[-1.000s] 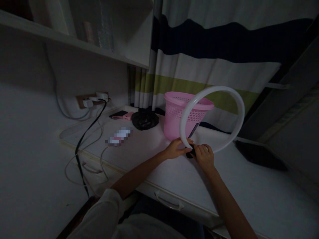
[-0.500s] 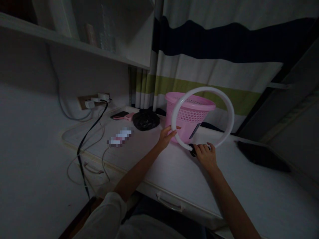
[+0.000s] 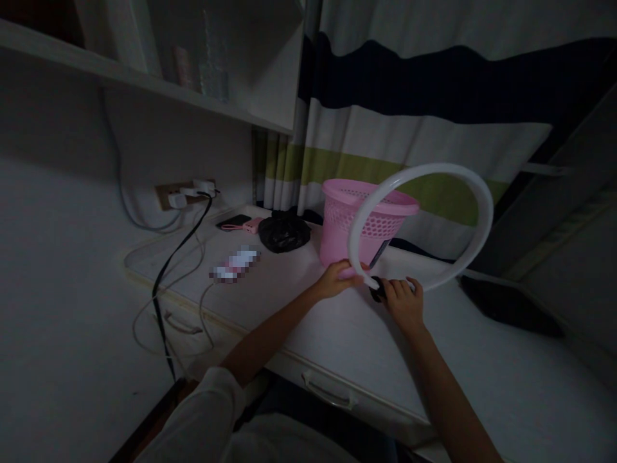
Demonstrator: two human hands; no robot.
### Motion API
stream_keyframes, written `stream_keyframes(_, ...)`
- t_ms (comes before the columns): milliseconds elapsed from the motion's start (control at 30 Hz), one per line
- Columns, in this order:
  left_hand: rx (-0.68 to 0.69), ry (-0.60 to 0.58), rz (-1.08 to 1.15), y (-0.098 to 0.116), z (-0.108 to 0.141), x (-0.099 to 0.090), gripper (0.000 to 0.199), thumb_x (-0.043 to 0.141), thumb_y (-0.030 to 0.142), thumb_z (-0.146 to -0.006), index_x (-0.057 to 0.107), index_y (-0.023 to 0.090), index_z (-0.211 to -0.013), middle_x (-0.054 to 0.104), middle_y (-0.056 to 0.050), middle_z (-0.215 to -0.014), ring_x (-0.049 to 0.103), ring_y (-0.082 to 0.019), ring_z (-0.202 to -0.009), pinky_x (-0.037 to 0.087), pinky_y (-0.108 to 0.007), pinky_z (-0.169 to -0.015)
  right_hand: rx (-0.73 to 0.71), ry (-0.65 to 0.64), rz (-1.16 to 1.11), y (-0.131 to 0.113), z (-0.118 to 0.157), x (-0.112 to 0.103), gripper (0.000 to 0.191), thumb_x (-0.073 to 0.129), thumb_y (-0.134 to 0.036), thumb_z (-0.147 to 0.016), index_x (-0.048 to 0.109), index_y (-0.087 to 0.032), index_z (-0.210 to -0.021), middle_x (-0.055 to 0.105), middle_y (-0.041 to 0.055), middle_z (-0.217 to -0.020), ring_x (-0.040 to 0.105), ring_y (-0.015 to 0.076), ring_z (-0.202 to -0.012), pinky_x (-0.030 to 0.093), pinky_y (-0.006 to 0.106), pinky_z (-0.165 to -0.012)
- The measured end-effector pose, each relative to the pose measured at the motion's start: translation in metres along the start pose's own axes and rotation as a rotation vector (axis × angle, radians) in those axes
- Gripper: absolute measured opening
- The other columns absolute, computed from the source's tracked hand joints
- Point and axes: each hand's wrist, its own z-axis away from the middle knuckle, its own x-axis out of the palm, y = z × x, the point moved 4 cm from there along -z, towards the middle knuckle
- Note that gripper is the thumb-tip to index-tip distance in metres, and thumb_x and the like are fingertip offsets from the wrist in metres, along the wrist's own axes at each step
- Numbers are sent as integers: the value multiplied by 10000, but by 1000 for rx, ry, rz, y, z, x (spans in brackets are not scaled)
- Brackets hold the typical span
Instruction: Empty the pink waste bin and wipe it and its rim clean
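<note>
A large white ring (image 3: 360, 222) stands tilted above the desk, in front of a pink perforated basket (image 3: 337, 218). My left hand (image 3: 335, 280) is closed on the ring's lower left part, at the basket's foot. Around a black piece (image 3: 377, 289) at the bottom of the ring, my right hand (image 3: 403, 305) has its fingers wrapped. The far side of the ring rises to the right, over the desk's back edge.
On the white desk (image 3: 289, 321) lie a black plastic bag (image 3: 284, 233), a pink power bank (image 3: 252, 225), a blurred-out phone (image 3: 234, 265) and a dark flat object (image 3: 511, 306). Cables hang from the wall socket (image 3: 166, 197). A shelf (image 3: 250, 116) overhangs the left side.
The ring has swung to the right and looks larger. My left hand has slid down and right along it, while my right hand has shifted only slightly.
</note>
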Motion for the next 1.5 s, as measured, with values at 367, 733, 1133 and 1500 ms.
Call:
stream_keyframes(367, 28, 331, 213, 5, -13, -62, 413, 558, 529, -752, 668, 169, -921, 672, -91, -1041, 576, -239, -1053, 381, -387, -964, -54, -66, -33, -3, 0, 5, 227, 514, -180, -827, 606, -199, -1034, 632, 56, -880, 507, 175, -816, 248, 419, -937)
stream_keyframes(733, -20, 413, 282, 0, -16, -62, 492, 437, 626, -769, 591, 176, -896, 670, -75, -925, 625, -181, -915, 460, -335, -833, -97, -32, 15, -8, -2, -5, 214, 515, -185, -828, 611, -243, -1010, 639, 26, -867, 501, 166, -826, 228, 432, -973)
stream_keyframes(1133, -191, 34, 132, -22, 8, 26, 332, 785, 315, -563, 663, 120, -801, 685, -65, -825, 619, -161, -793, 467, -315, -781, -12, 51, 46, -3, -2, -10, 209, 517, -205, -837, 623, -243, -1013, 613, 25, -784, 465, 155, -765, 230, 409, -968)
stream_keyframes(1500, -50, 369, 108, -6, -12, -32, 383, 689, 449, -661, 613, 157, -897, 684, -36, -745, 629, -154, -725, 462, -288, -714, 37, -60, 29, 7, 3, -3, 255, 502, -225, -852, 598, -235, -1088, 634, 44, -871, 495, 166, -808, 192, 440, -986)
